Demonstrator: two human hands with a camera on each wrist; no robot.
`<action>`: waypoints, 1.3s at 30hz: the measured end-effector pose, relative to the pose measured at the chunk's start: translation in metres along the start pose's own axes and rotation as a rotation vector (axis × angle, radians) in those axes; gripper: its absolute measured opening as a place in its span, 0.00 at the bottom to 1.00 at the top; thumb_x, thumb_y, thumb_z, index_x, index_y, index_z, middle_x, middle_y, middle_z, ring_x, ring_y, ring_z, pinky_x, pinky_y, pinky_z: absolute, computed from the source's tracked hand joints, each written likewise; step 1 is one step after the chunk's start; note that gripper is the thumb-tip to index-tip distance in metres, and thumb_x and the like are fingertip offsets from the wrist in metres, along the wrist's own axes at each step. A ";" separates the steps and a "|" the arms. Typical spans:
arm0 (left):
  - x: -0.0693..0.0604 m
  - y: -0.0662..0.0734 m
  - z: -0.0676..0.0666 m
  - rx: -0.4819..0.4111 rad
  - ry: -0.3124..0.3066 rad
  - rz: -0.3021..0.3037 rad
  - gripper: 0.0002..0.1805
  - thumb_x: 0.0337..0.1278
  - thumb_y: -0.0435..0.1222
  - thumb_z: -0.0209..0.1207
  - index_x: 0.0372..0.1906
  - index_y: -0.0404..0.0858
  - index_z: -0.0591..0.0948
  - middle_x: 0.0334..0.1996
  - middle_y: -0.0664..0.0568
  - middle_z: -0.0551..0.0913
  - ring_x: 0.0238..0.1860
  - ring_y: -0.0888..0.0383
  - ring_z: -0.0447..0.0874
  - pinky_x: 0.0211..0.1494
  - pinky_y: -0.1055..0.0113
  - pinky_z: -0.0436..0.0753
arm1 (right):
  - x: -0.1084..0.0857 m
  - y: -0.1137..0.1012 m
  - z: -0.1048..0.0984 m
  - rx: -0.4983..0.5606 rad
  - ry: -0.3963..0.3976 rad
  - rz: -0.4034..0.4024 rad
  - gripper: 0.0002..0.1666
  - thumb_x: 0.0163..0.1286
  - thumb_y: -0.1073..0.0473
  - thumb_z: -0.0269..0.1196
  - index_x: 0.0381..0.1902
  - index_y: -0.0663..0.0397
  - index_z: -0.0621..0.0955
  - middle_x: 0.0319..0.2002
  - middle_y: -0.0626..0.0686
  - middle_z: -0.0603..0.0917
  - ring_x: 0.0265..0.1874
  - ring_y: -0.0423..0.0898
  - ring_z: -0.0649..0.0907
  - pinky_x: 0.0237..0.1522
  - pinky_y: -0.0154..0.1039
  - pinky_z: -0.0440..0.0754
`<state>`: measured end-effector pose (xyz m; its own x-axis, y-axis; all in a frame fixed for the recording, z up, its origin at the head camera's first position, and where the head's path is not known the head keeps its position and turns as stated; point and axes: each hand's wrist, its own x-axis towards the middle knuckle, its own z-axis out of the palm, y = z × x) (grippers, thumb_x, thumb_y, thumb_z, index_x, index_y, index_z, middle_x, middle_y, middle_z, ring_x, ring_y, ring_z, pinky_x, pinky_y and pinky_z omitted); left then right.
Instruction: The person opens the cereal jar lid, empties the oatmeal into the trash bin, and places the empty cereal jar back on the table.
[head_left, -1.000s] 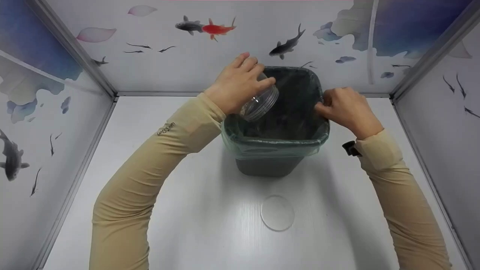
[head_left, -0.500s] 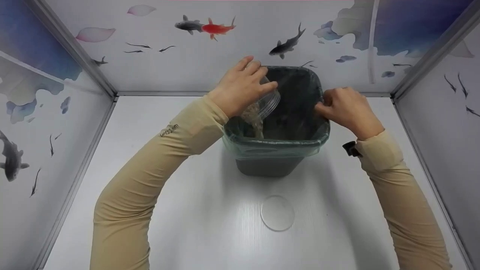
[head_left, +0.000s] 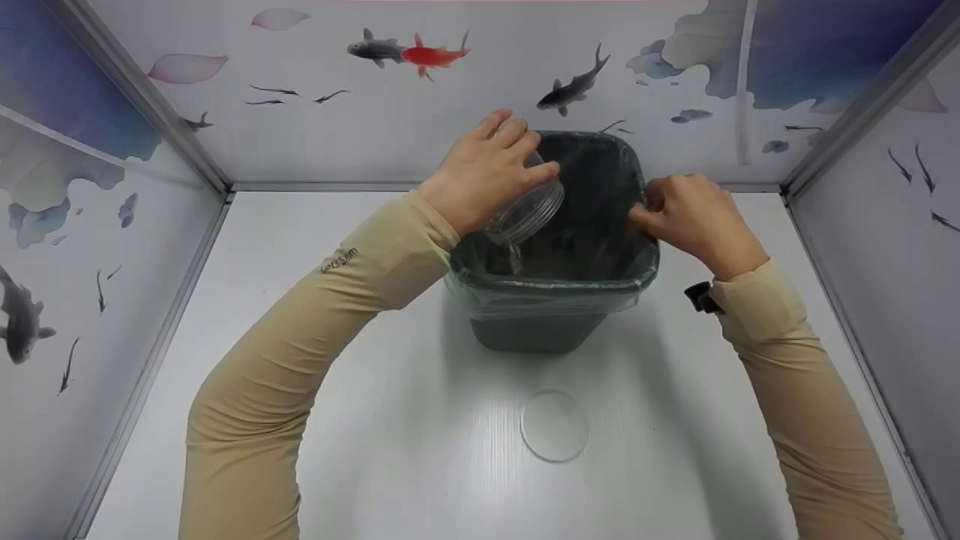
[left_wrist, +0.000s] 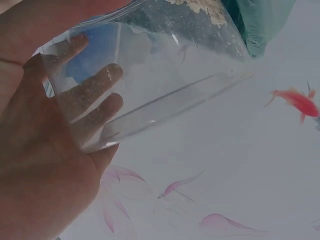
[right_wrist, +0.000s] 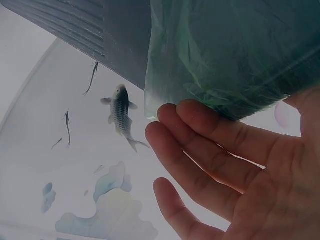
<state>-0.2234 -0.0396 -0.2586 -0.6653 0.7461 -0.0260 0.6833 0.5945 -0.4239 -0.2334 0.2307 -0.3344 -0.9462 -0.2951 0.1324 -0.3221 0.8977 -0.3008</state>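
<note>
My left hand [head_left: 489,176] holds a clear plastic jar [head_left: 531,210], tipped mouth-down over the left part of a dark trash bin [head_left: 536,334]. Pale flakes [left_wrist: 205,11] lie near the jar's mouth in the left wrist view, and a thin trickle drops from it in the head view. A green bag [head_left: 555,300] lines the bin and folds over its rim. At the bin's right side my right hand [head_left: 694,221] grips the lined rim, with the fingers outside against the bag [right_wrist: 200,75] in the right wrist view. The bin's bottom inside is too dark to make out.
A clear round lid [head_left: 555,426] lies flat on the white table [head_left: 390,450] in front of the bin. Printed panels with fish [head_left: 574,86] stand behind and on both sides, the back one close behind the bin.
The left hand has moved slightly right with the jar tilted over the bin. A thick stream of flakes poured half a second ago and is now a thin trickle. The right hand stays put.
</note>
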 end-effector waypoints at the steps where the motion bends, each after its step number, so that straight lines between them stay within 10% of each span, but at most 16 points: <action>1: 0.000 0.000 0.000 0.002 0.006 -0.002 0.33 0.58 0.28 0.63 0.67 0.49 0.69 0.63 0.41 0.70 0.67 0.44 0.61 0.73 0.55 0.50 | 0.000 0.000 0.000 0.001 0.000 0.000 0.16 0.62 0.56 0.56 0.16 0.54 0.72 0.15 0.48 0.68 0.18 0.50 0.68 0.20 0.43 0.63; 39: 0.010 0.006 0.000 0.053 -0.090 -0.048 0.29 0.66 0.27 0.53 0.69 0.50 0.68 0.67 0.41 0.65 0.70 0.45 0.56 0.74 0.56 0.44 | -0.002 -0.001 -0.001 0.016 -0.013 0.018 0.16 0.64 0.55 0.56 0.19 0.56 0.75 0.16 0.51 0.71 0.18 0.50 0.69 0.21 0.43 0.64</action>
<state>-0.2260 -0.0280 -0.2611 -0.7230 0.6857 -0.0844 0.6344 0.6107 -0.4739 -0.2307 0.2307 -0.3333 -0.9523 -0.2830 0.1141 -0.3049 0.8977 -0.3180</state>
